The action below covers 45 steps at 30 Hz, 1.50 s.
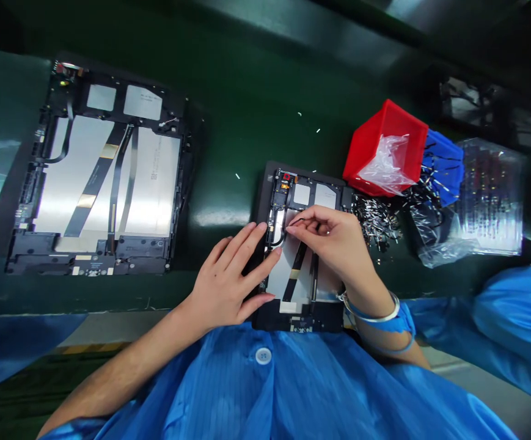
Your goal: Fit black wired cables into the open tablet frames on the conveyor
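An opened tablet housing [308, 287] lies on the green bench, with a silver battery panel, black ribbon cables and a circuit board along its far end. My left hand [233, 281] rests on its near left edge with the fingers spread, holding nothing. My right hand [324, 235] is over the upper part of the housing. Its fingertips pinch a thin black cable [278, 239] that curves near the board. Part of the housing is hidden under both hands. A blue wrist strap and a metal band circle my right wrist.
A second opened tablet housing [95, 171] lies to the left. To the right are a red bin [384, 146] holding clear plastic, a blue bin [443, 165], a heap of small metal parts [375, 220] and a plastic bag [489, 195]. A co-worker's blue sleeve [517, 311] is at the right.
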Each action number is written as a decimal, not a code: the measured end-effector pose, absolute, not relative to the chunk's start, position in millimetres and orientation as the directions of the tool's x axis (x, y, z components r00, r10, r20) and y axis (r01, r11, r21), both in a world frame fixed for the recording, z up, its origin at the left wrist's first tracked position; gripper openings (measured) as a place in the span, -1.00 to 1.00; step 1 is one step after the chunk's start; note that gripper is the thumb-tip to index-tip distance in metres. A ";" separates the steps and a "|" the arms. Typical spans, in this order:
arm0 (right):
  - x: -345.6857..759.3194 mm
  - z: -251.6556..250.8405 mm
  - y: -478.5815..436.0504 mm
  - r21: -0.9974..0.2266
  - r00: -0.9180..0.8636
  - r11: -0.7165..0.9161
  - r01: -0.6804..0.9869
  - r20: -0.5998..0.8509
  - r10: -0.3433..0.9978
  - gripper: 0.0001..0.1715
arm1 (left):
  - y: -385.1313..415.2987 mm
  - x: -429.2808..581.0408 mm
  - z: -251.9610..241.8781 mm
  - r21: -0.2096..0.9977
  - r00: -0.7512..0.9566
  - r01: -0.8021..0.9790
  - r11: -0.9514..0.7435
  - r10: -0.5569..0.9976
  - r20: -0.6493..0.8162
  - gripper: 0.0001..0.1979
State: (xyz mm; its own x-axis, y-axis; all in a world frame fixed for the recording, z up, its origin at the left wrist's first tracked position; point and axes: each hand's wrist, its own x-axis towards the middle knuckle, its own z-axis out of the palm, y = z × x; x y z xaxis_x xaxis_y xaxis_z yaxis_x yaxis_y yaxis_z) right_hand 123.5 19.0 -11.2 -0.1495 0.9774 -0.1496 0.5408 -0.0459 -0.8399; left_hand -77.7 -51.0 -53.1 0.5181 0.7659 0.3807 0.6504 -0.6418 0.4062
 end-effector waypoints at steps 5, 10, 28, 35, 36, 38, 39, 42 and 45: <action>121.8 -10.8 18.2 -0.834 -0.125 -0.078 0.547 -0.174 0.977 -0.90 | -49.8 -79.4 -53.9 0.406 0.549 0.660 -0.632 0.775 0.313 -0.46; 119.1 -12.1 17.2 -0.802 -0.097 -0.075 0.593 -0.164 0.982 -0.94 | -47.5 -80.8 -53.2 0.369 0.570 0.663 -0.651 0.759 0.316 -0.47; 132.1 -12.4 -13.7 -0.054 -0.568 0.614 0.787 0.325 0.757 -0.73 | -24.0 -83.8 -40.4 0.179 0.799 0.510 -0.841 0.540 0.264 -0.41; 133.5 -9.4 11.4 -0.403 -0.328 0.415 0.816 0.268 0.906 -0.77 | -23.6 -83.6 -36.3 0.182 0.803 0.517 -0.837 0.547 0.235 -0.42; 132.7 -7.5 20.1 -0.491 -0.275 0.334 0.805 0.191 0.943 -0.81 | -23.3 -83.7 -35.9 0.178 0.806 0.516 -0.838 0.545 0.232 -0.42; 129.8 -3.5 37.6 -0.594 -0.223 0.179 0.784 0.000 0.975 -0.87 | -22.5 -84.2 -35.5 0.172 0.809 0.513 -0.841 0.541 0.230 -0.43; 128.0 -1.7 45.2 -0.619 -0.219 0.122 0.776 -0.083 0.972 -0.90 | -22.1 -84.5 -35.6 0.170 0.811 0.511 -0.843 0.538 0.230 -0.42; 122.4 1.2 59.4 -0.663 -0.239 0.041 0.747 -0.211 0.948 -0.96 | -20.9 -85.1 -36.1 0.170 0.814 0.504 -0.847 0.531 0.235 -0.41; 119.9 0.0 61.7 -0.686 -0.231 0.016 0.728 -0.223 0.947 -0.93 | -20.5 -85.2 -36.6 0.182 0.815 0.500 -0.847 0.531 0.233 -0.42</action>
State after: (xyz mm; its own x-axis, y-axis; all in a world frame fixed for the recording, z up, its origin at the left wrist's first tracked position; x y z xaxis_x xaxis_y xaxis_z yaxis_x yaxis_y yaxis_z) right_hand 119.9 61.7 0.0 -0.2309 0.9471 -0.2229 0.7277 0.0161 -0.6857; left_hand -85.2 -20.5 -36.6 0.8147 0.5308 0.2333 0.4996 -0.8469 0.1821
